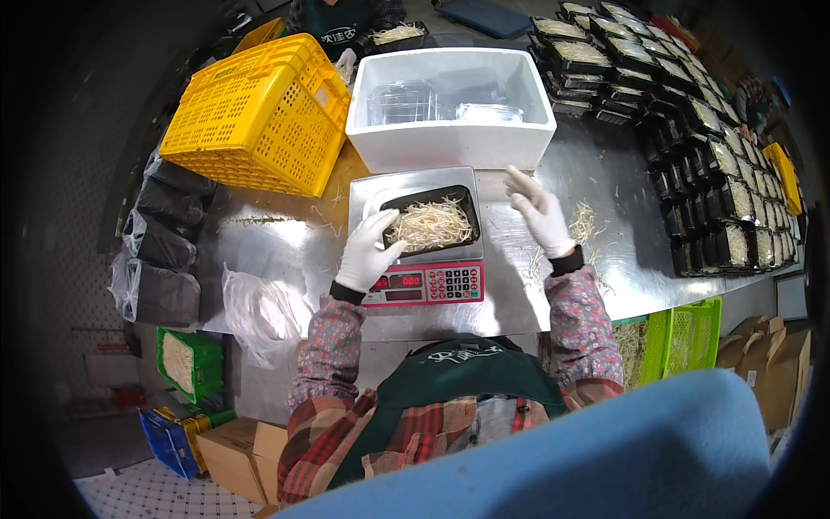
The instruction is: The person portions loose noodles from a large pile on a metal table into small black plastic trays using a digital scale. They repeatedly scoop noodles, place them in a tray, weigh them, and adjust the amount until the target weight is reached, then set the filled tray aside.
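A black tray [475, 208] of bean sprouts [430, 224] rests on the steel platform of a red digital scale [424, 285]. White-gloved, my left hand [370, 251] curves round the tray's left end, its thumb and fingers at the rim beside the sprouts. My right hand [540, 214], also gloved, is raised to the right of the scale. Its fingers are stretched out and hold nothing. Beyond the scale stands a white foam box [450, 147] with clear plastic lids or containers [403, 104] inside.
Yellow crates [251, 112] stand at the back left. Packed sprout trays [735, 186] are stacked along the right. Loose sprouts [584, 223] lie on the steel table; a clear plastic bag [264, 311] hangs over its front edge. Across the table, another person's gloved hand [346, 65] shows.
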`<state>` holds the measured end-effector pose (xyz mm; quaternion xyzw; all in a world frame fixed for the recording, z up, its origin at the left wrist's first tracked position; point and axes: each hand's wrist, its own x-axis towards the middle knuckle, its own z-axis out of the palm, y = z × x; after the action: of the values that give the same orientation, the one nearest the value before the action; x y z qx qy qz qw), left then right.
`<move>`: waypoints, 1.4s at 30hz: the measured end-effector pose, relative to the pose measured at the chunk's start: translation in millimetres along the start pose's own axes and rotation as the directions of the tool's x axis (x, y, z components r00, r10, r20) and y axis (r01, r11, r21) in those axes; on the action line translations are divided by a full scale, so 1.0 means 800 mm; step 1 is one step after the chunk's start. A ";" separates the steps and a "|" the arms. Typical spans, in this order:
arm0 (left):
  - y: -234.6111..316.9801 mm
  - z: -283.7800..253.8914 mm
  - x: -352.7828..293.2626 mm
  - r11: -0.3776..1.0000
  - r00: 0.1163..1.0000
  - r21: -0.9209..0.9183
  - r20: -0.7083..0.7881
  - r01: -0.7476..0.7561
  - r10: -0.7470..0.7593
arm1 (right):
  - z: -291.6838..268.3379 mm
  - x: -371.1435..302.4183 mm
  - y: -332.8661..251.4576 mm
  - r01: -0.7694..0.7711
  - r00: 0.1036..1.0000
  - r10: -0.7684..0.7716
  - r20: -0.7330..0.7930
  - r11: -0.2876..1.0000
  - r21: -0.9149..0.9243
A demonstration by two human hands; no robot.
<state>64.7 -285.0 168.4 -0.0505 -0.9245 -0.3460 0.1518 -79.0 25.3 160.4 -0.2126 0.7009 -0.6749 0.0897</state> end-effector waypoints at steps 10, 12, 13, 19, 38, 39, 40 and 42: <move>0.000 0.033 -0.031 0.908 0.967 0.345 0.171 -0.239 0.189 | 0.129 -0.045 -0.008 0.476 0.861 -0.289 0.419 0.748 -0.463; 0.001 0.033 -0.028 0.915 0.965 0.339 0.214 -0.218 0.150 | 0.144 -0.039 0.017 0.450 0.868 -0.186 0.460 0.685 -0.573; -0.001 0.034 -0.029 0.919 0.967 0.328 0.197 -0.221 0.162 | 0.144 -0.032 0.020 0.409 0.872 -0.071 0.484 0.647 -0.643; 0.009 0.025 -0.026 0.944 0.974 0.244 0.089 -0.223 0.208 | 0.103 -0.041 0.005 0.471 0.870 -0.312 0.382 0.755 -0.456; 0.112 0.092 -0.043 0.895 0.958 -0.379 0.064 -0.235 0.279 | -0.215 -0.259 0.196 -0.339 0.888 -0.231 -0.398 0.257 -0.905; 0.118 0.103 -0.047 0.889 0.959 -0.409 0.099 -0.204 0.265 | -0.239 -0.275 0.186 -0.362 0.842 -0.291 -0.454 0.319 -0.876; 0.124 0.115 -0.048 0.880 0.949 -0.431 0.138 -0.199 0.282 | -0.257 -0.296 0.186 -0.446 0.772 -0.310 -0.555 0.358 -0.820; 0.145 0.142 -0.046 0.861 0.931 -0.484 0.217 -0.157 0.292 | -0.278 -0.340 0.206 -0.630 0.599 -0.316 -0.736 0.382 -0.677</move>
<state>94.7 -122.3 148.0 -0.2424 -0.8159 -0.5233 0.0416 42.8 340.9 -29.1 0.1707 0.9270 -0.1788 -0.2819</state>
